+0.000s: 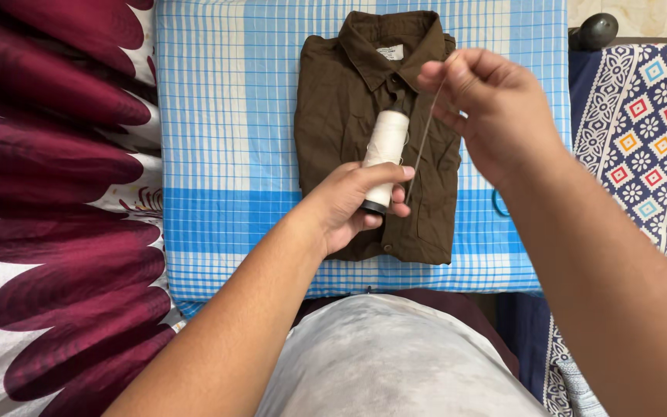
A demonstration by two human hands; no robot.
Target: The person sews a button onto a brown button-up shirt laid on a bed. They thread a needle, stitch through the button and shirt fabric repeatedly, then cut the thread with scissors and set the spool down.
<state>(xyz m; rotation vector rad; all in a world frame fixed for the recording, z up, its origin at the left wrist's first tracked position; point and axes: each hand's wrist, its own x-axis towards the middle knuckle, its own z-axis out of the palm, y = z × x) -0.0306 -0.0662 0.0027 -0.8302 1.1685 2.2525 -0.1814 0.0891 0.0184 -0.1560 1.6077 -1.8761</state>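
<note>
L hand point(353, 205) gripping white thread spool point(385, 158) upright, centre, over brown folded shirt point(349, 116) | R hand point(488, 104) pinching thread point(424, 143) taut, far right | I'd keep spool steady, draw slow, avoid tangles | blue check cloth point(225, 139) under.

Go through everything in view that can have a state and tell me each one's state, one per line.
Brown shirt: folded, collar up, lying flat on the blue checked cloth.
Thread spool: held in the left hand, thread drawn out.
Thread: taut, pinched by the right hand.
</note>
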